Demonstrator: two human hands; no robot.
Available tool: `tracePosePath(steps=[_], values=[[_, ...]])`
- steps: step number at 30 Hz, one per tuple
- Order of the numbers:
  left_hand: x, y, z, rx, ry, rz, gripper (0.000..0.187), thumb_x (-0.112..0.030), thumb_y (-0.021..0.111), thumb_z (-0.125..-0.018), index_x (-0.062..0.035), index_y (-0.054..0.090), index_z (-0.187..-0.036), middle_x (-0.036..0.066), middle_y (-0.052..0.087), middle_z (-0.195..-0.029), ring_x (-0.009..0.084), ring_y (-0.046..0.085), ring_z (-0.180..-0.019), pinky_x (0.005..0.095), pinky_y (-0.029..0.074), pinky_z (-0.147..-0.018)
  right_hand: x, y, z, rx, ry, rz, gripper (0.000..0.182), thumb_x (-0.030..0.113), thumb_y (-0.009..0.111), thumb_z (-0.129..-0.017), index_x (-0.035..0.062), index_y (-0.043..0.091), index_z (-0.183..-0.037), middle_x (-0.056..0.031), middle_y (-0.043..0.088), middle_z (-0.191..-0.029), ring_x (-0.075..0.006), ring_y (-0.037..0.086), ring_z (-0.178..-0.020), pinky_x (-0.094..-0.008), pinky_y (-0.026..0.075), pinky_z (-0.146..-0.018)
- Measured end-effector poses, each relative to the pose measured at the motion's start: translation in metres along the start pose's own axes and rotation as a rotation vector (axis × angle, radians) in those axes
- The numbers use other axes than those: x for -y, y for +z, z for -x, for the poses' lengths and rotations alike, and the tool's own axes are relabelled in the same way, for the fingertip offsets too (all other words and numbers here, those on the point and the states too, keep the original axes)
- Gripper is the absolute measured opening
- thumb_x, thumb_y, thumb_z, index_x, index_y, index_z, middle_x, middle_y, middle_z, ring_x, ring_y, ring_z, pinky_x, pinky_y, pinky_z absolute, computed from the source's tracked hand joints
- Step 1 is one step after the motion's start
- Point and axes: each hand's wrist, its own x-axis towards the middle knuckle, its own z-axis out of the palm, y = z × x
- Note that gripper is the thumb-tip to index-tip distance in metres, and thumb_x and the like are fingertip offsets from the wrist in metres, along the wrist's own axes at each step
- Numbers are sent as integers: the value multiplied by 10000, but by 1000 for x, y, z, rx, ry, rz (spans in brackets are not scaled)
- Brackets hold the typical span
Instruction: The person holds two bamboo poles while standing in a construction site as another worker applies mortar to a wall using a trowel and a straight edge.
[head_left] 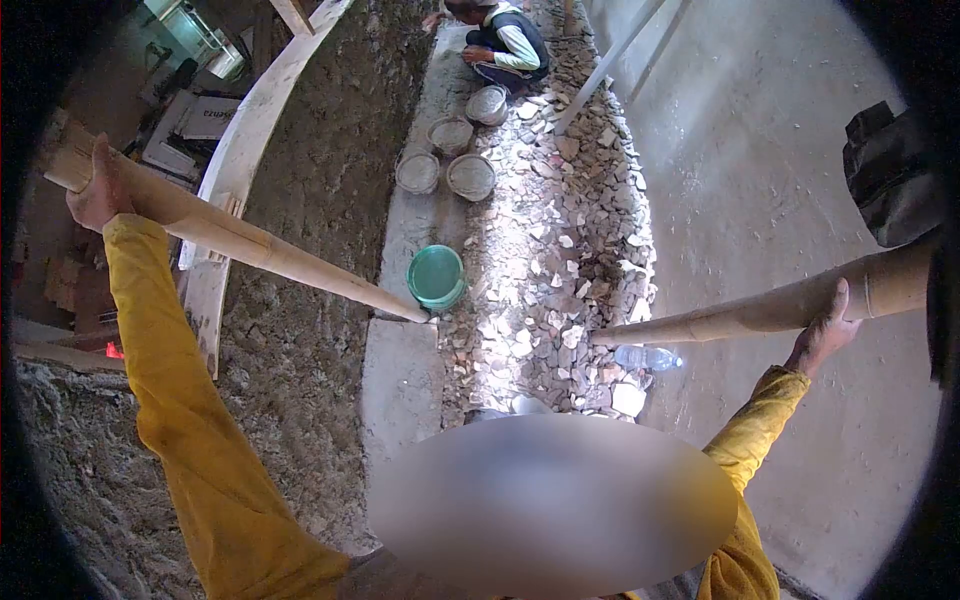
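Note:
My left hand, at the end of a yellow sleeve, grips a thick bamboo pole near its upper end. That pole slants down to the concrete strip, its foot beside a green bucket. On the other side, my right hand holds a second bamboo pole, with the thumb up along its near side. The lower end of this one reaches the broken stones, just above a clear plastic bottle. The fingers of both hands are partly hidden by the poles.
Several round tubs of grey mix stand farther along the strip, where another person crouches. A long wooden board edges the left side. A thin grey pole leans over the stones. A dark object hangs at far right.

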Motion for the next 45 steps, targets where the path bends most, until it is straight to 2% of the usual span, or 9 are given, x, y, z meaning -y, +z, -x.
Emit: tracePosePath(steps=[2, 14, 19, 26, 29, 34, 37, 42, 45], values=[[7, 0, -5, -5, -3, -63, 588, -309, 803, -561, 77, 572, -940, 121, 608, -896, 179, 591, -754, 285, 493, -671, 0, 1, 1, 5, -22, -10, 525, 277, 687, -740, -53, 475, -1088, -111, 542, -1016, -201, 537, -891, -324, 438, -800], [7, -1, -6, 46, -2, -22, 630, -363, 797, -552, 71, 571, -948, 126, 615, -896, 199, 597, -774, 300, 487, -698, 4, 2, 1, -44, -8, 45, 588, 279, 704, -715, -48, 446, -1130, -125, 517, -1066, -210, 522, -921, -334, 442, -801], [10, -2, -10, 18, 37, -183, 675, -403, 790, -540, 83, 565, -951, 136, 610, -918, 207, 598, -795, 302, 480, -732, 4, 4, 2, -29, -20, -6, 553, 263, 690, -730, -47, 452, -1121, -119, 525, -1048, -205, 530, -905, -329, 445, -797], [20, -1, -15, 37, 19, -100, 687, -405, 787, -543, 88, 558, -963, 144, 604, -933, 214, 596, -809, 302, 482, -730, -2, -1, -1, -3, -38, -2, 511, 257, 674, -748, -46, 462, -1101, -115, 535, -1035, -199, 537, -893, -327, 448, -790], [11, -2, -9, 5, 10, -189, 679, -393, 791, -540, 85, 557, -962, 138, 605, -921, 212, 598, -790, 307, 488, -715, -3, -1, -2, -14, -44, 43, 521, 260, 674, -748, -52, 459, -1105, -117, 538, -1031, -201, 541, -891, -329, 448, -795], [3, -2, -3, 51, -6, -59, 622, -335, 792, -563, 77, 554, -964, 132, 607, -905, 197, 596, -774, 301, 494, -688, 5, 2, 2, -25, -26, 38, 535, 256, 680, -741, -56, 453, -1112, -122, 539, -1027, -205, 545, -883, -330, 453, -783], [-8, -2, 3, 16, 25, -114, 601, -314, 791, -572, 71, 554, -968, 132, 606, -905, 198, 596, -772, 298, 495, -690, 6, 2, 2, -13, -11, 18, 546, 249, 687, -733, -55, 449, -1119, -127, 537, -1028, -209, 547, -874, -331, 462, -766], [5, 0, -5, 37, -15, 21, 587, -304, 792, -569, 67, 559, -959, 124, 607, -892, 194, 597, -755, 299, 498, -680, 4, 2, 1, -6, 13, -16, 549, 246, 688, -734, -54, 447, -1126, -127, 537, -1030, -210, 547, -880, -330, 462, -769], [2, -1, -3, 50, -33, 11, 580, -299, 791, -571, 65, 559, -957, 117, 610, -874, 192, 598, -744, 297, 500, -672, 8, 4, 2, -36, -54, 38, 547, 245, 689, -736, -54, 448, -1126, -127, 534, -1039, -210, 543, -891, -330, 458, -779]])
